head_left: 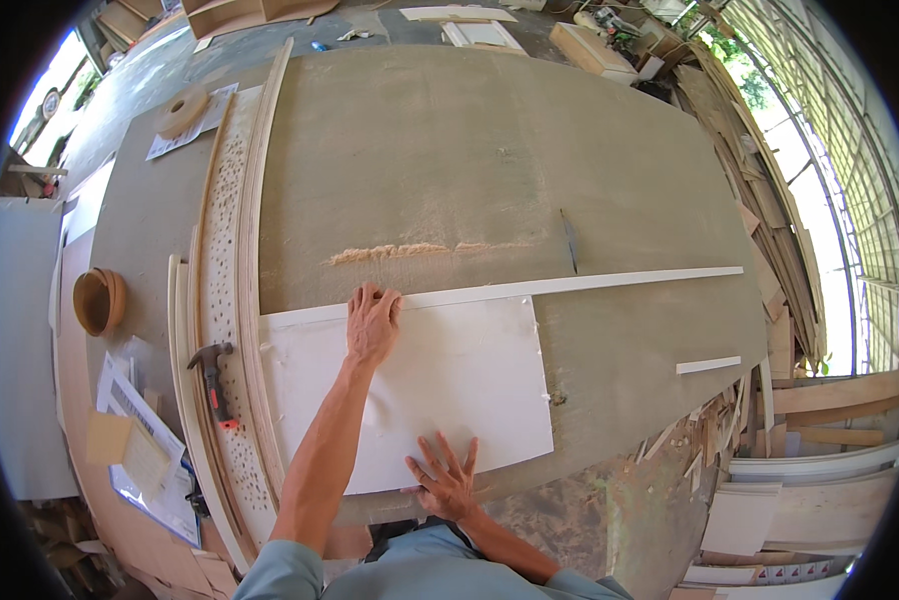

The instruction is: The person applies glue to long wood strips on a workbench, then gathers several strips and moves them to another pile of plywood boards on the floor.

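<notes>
A white rectangular panel (pixel 470 380) lies flat on the large grey-brown worktable, close to my body. Along its far edge runs a long, narrow white strip (pixel 630 284), which reaches well past the panel's right side. My left hand (pixel 374 322) is closed over this strip near the panel's far edge, fingers curled; its fingertips are partly hidden. Near the panel's front edge my right hand (pixel 446 482) rests flat with spread fingers, holding nothing. At the left, the panel adjoins a stack of long wooden boards (pixel 267 210).
A hammer (pixel 213 385) lies on a hole-dotted board (pixel 225 200) at the left. Sawdust (pixel 400 253) and a thin dark pen-like tool (pixel 570 240) lie beyond the strip. A short white offcut (pixel 709 365) is at right; tape rolls (pixel 100 301) and papers are at far left.
</notes>
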Demonstrator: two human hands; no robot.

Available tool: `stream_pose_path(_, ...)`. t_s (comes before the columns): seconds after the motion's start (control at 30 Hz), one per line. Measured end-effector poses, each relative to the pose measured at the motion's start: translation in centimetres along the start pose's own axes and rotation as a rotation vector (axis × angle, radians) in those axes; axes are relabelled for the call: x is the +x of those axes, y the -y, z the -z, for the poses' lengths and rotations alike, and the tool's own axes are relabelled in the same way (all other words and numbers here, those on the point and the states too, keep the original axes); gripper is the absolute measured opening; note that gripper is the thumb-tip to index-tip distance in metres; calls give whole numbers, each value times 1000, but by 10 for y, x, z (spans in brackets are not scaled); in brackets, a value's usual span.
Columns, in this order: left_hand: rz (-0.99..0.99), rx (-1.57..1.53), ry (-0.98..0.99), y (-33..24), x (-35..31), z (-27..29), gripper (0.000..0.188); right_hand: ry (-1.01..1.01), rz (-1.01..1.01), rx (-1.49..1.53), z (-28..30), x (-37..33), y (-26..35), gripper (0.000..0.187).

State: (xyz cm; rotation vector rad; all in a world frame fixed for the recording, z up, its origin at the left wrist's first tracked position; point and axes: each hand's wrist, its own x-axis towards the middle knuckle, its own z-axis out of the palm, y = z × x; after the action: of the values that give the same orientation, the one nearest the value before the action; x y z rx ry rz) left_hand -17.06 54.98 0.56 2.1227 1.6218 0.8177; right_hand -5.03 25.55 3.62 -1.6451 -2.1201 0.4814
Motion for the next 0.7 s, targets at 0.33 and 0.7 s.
stream_pose_path(0.33,-16,11,20,12,32,-3,11,-13,5,4,1,30,-8,67)
stream_pose_path(0.7,-19,-16,-1,14,51,-3,11,4,20,26,-3,45,-17,71)
